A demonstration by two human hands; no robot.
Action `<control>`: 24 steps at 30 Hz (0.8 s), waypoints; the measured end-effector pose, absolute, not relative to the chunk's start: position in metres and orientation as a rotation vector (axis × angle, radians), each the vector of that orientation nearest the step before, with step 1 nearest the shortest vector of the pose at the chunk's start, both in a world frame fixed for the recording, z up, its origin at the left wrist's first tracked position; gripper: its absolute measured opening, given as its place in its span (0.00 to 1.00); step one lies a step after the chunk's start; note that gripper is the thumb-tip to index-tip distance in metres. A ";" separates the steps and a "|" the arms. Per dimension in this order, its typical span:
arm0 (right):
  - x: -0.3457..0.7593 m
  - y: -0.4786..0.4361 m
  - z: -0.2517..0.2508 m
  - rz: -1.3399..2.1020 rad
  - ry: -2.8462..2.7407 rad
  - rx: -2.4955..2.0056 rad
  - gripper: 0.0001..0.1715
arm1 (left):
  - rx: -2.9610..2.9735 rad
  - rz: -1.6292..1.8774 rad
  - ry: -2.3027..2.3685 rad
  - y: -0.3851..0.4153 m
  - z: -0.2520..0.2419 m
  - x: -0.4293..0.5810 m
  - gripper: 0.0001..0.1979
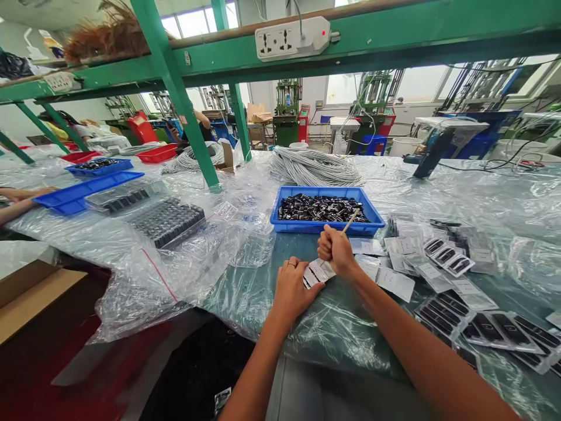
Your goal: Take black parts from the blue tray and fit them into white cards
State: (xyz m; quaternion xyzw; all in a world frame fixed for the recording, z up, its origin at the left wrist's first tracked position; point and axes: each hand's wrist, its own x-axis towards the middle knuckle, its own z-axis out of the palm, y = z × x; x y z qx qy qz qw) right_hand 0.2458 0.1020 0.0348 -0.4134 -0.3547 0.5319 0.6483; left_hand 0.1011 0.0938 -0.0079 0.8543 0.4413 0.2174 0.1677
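Note:
My left hand presses a small clear packet with black pieces in it against the table, its thumb along the near edge and its fingers along the far left side. My right hand is closed in a fist round a thin pale stick. The stick's upper end points up and right, and its lower end meets the packet. Just beyond both hands stands a blue tray heaped with small black parts. White-backed packets lie beside my right forearm.
More filled packets spread over the right side. To the left are a clear tray of dark parts, crumpled plastic film and an open carton. Grey cable coils lie behind the blue tray. Another person's arm reaches in at far left.

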 end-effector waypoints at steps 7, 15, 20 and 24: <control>0.235 0.122 0.020 0.986 -0.812 -0.961 0.31 | 2.433 0.632 1.244 0.095 -0.009 0.101 0.21; 0.251 0.095 0.032 1.351 -0.926 -1.061 0.28 | 2.378 0.717 1.267 0.092 -0.011 0.103 0.21; 0.275 0.095 0.038 1.218 -1.005 -1.459 0.16 | 2.071 0.889 1.310 0.105 0.001 0.071 0.21; 0.261 0.109 0.034 0.586 -1.503 -1.683 0.24 | 1.791 1.105 1.377 0.134 0.017 0.044 0.29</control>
